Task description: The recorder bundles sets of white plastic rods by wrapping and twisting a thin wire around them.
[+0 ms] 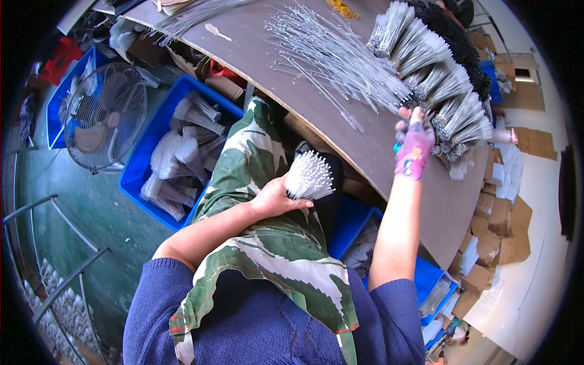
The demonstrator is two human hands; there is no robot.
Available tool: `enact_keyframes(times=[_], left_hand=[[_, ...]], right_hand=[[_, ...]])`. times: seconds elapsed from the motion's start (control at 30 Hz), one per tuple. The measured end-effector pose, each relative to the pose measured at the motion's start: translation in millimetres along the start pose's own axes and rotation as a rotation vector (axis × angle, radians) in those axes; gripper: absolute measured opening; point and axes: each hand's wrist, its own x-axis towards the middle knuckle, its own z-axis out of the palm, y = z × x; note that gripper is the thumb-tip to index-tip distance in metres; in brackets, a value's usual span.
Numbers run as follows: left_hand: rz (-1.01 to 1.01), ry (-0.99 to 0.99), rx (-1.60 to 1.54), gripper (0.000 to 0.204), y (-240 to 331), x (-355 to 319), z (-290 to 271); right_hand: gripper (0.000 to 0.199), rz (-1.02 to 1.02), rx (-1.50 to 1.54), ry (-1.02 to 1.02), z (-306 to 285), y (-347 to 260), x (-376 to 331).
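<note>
My bare left hand [272,198] is closed around a bundle of thin brushes [310,176], held over my lap with its white, dotted ends facing up. On the table [450,210], my right hand [415,145] wears a pink patterned glove with the fingertips bare. Its fingers are apart, and I see nothing held in them. They reach up to the near edge of a row of tied brush bundles [447,85] with white bristles and wire stems. Just left of that row lies a loose spread of thin wire brushes [334,55], and a few stray ones sit nearer the table edge.
Left of my knees stands a blue crate [137,182] holding more brush bundles [176,155]. Beyond it are a floor fan [104,115] and another blue bin [55,125]. Dark bristly bundles [447,27] lie at the table's far right. Cardboard boxes [508,234] line the right side.
</note>
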Motion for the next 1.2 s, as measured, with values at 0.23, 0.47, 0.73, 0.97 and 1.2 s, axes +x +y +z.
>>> enact_keyframes(times=[0.23,0.47,0.73,0.97,1.2], left_hand=[[-0.03,-0.013,-0.019,0.065,1.7,-0.8,-2.2],[-0.019,-0.036,0.012,0.072,0.7,-0.6,-2.5],[-0.026,-0.059,0.081,0.08,-8.0,0.4,1.5],[-0.007,-0.018,0.049,0.074,7.8,9.8,-2.3],[-0.036,0.063,0.211,0.071,15.5,3.9,12.6]], right_hand=[[0.008,0.001,-0.498,-0.74,-6.8,10.0,-118.2],[0.023,-0.469,-0.773,-0.883,-8.2,15.4,-134.0],[0.011,-0.693,-0.626,-0.652,0.5,-18.9,-130.5],[0.012,-0.747,-0.378,-0.238,-23.5,-54.7,-100.9],[0.012,-0.276,-0.176,-0.357,-2.1,-43.8,-106.4]])
